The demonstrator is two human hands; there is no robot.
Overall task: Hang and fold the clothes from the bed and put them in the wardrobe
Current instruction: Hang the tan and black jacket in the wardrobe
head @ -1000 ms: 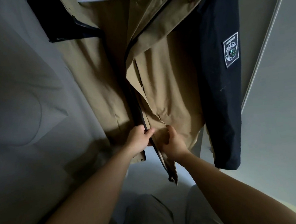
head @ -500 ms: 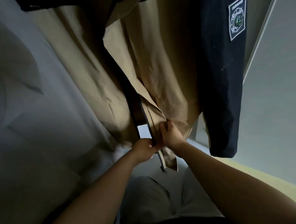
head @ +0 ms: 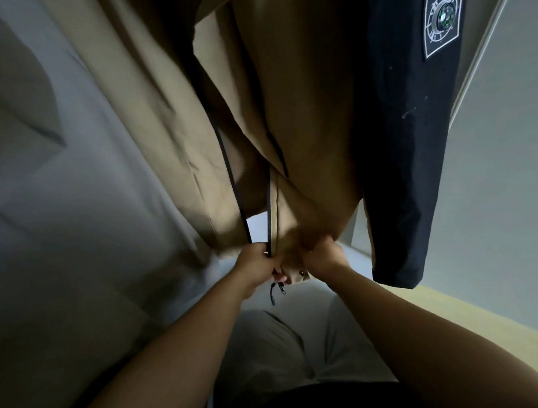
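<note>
Gripping the one tan jacket [head: 300, 102] hanging above me with two hands, I am pinching its zipper edge in the curled fingers of my left hand [head: 257, 265] and bunching the hem beside it in my right hand [head: 323, 256].

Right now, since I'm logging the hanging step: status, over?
Hands: left hand grips the zipper at the hem, right hand grips the front beside it. Hanging tan jacket, unzipped above. Nothing blocking; navy sleeve hangs clear.

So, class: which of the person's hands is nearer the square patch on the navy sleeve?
Right. The right hand grips the tan hem below and left of the patch; the left hand grips the zipper edge farther left.
</note>
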